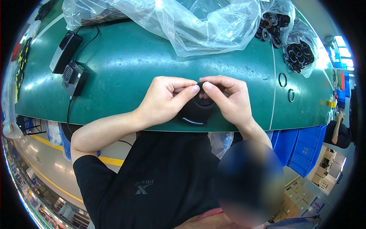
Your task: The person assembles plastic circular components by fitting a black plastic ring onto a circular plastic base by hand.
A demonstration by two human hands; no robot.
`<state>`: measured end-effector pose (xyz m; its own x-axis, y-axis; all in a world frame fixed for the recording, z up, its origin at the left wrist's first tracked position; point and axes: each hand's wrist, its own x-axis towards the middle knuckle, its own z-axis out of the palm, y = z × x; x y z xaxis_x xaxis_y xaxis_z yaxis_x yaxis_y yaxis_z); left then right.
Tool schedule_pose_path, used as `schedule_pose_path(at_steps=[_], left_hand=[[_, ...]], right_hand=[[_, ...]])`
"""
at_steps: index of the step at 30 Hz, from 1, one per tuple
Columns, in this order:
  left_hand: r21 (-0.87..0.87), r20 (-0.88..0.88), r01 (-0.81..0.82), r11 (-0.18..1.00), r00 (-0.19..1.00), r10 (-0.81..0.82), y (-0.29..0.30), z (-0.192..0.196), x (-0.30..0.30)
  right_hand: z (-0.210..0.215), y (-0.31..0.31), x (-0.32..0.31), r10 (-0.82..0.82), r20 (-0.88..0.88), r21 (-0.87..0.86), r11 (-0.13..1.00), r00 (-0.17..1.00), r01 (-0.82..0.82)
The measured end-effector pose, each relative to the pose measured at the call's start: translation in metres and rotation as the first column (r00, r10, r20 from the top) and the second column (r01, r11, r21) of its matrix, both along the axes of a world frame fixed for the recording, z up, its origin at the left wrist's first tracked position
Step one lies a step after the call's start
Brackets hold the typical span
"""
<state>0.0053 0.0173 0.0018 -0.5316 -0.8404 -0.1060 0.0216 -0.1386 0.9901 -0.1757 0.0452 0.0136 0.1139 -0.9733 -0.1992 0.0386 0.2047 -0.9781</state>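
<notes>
So, we see two loose black rings (280, 81), one black part (199, 111); left hand (162, 98), right hand (233, 100) pinch its far edge.

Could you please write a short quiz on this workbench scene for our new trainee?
1. True or false: the left hand and the right hand are both touching the curved black part.
2. How many loose black rings lie on the green table, to the right of the hands?
3. What see-through material lies crumpled on the table beyond the hands?

Key: 1. True. 2. Two. 3. Clear plastic.
</notes>
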Motion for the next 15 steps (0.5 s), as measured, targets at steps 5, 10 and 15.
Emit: schedule_pose_path(at_steps=[5,10,15], left_hand=[[0.344,-0.214,-0.003,0.939,0.973,0.082,-0.006,-0.005,-0.002],[0.435,-0.265,0.028,0.900,0.959,0.099,-0.009,-0.008,-0.002],[0.249,-0.210,0.085,0.965,0.977,-0.032,-0.009,-0.004,0.002]], right_hand=[[0.000,-0.004,-0.010,-0.164,-0.306,-0.410,0.912,0.938,0.026],[0.004,-0.001,-0.009,-0.225,-0.579,-0.556,0.812,0.784,-0.178],[-0.002,0.000,-0.003,-0.313,-0.619,-0.625,0.751,0.720,-0.211]])
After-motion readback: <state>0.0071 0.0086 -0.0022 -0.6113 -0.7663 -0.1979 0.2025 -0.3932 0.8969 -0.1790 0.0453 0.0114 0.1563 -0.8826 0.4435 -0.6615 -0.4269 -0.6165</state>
